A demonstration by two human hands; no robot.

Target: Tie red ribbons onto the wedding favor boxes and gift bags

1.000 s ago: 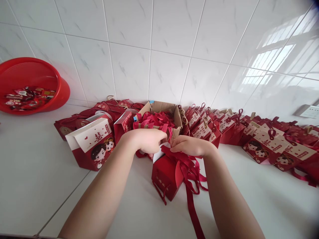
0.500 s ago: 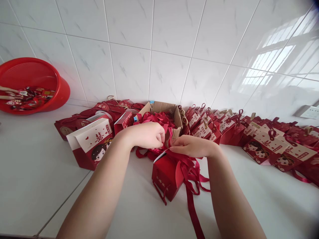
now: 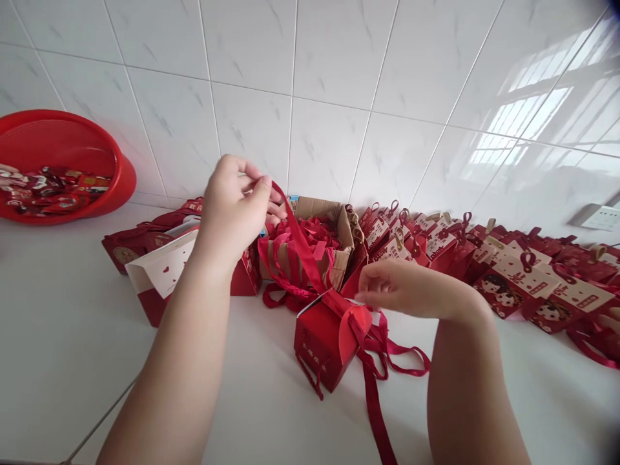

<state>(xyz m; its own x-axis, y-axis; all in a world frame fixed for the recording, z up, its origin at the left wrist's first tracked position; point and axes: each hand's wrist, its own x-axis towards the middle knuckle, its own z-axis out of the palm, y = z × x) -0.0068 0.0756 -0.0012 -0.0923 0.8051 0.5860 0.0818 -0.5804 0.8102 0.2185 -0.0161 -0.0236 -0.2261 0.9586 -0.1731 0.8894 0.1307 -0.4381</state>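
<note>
A red gift box with a twisted cord handle stands on the white surface in front of me. A red ribbon rises taut from the box's top to my left hand, which pinches its upper end between thumb and fingers above the carton. My right hand hovers just right of the box's top, its fingers loosely bent and apart from the thumb; nothing shows in them. Loose ribbon tails trail from the box's right side onto the surface.
Behind the box is a cardboard carton full of red ribbons. Many red and white gift boxes line the wall at right; another white-topped box stands left. A red basin holds small packets, with part of another person's hand at its edge.
My left hand has lifted up and left, drawing the ribbon out taut. My right hand has shifted right, away from the top of the box. The other person's hand has moved left.
</note>
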